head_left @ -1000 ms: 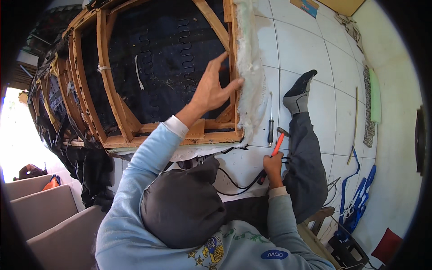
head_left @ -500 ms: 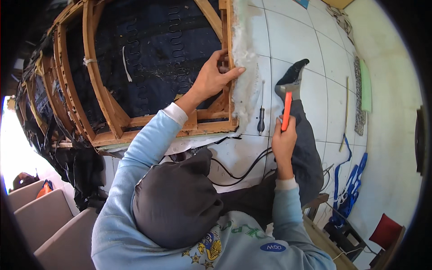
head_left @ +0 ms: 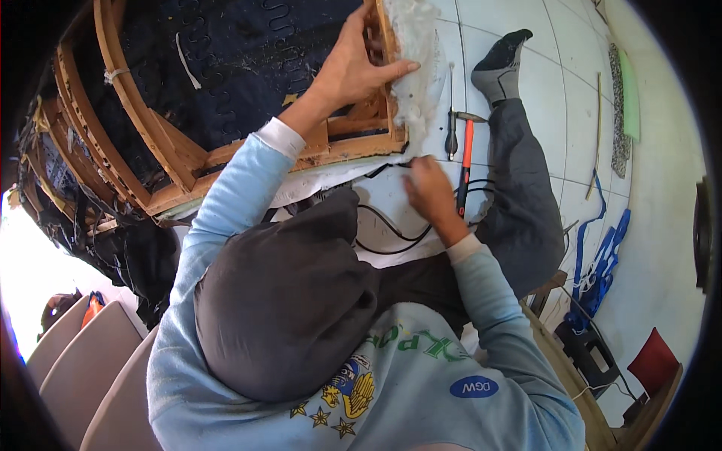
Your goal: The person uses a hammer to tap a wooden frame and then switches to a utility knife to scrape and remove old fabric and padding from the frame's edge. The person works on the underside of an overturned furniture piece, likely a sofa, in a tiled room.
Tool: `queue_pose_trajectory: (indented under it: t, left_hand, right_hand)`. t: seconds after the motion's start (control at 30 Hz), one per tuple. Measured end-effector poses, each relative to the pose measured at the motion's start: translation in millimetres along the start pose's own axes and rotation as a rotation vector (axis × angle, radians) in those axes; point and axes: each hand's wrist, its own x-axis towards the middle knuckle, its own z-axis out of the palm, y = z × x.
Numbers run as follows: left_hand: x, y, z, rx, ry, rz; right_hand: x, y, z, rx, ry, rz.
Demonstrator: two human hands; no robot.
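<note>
My left hand (head_left: 352,71) is closed round the side rail of a wooden furniture frame (head_left: 308,159), its thumb lying over the white padding (head_left: 417,83) along that edge. Beside the frame's near right corner is my right hand (head_left: 432,194), close to a black strip (head_left: 387,168); motion blurs its fingers, and I see no tool in it. A hammer (head_left: 466,154) with an orange and black handle lies on the floor just right of that hand. Next to the hammer lies a thin-shafted tool with a dark handle (head_left: 451,139), like a screwdriver or an awl.
Wavy metal springs (head_left: 282,30) and dark cloth fill the frame. A black cable (head_left: 387,240) curves over the tiles near my lap. My outstretched leg (head_left: 523,180) borders the tools on the right. Blue straps (head_left: 602,259) lie farther right; grey chairs (head_left: 98,357) stand lower left.
My right hand has put the hammer down on the floor and moved left to the frame's corner. My left hand still grips the rail. The whole view has shifted somewhat.
</note>
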Motion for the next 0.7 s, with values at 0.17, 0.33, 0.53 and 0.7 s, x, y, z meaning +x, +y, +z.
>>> queue_pose_trajectory:
  t: [0.17, 0.33, 0.53, 0.7]
  left_hand:
    - [5, -10, 8, 0.214, 0.130, 0.231]
    - [5, 1, 15, 0.305, 0.173, 0.358]
    - [-8, -19, 23, 0.397, 0.269, 0.381]
    - [-60, -25, 11, 0.589, 0.119, 0.230]
  right_hand:
    - [-13, -62, 60, -0.109, -0.078, -0.293]
    - [-8, -52, 55, -0.051, -0.194, -0.237]
    - [-17, -40, -6, -0.175, -0.122, 0.182]
    - [-29, -25, -115, 0.229, 0.581, 0.017]
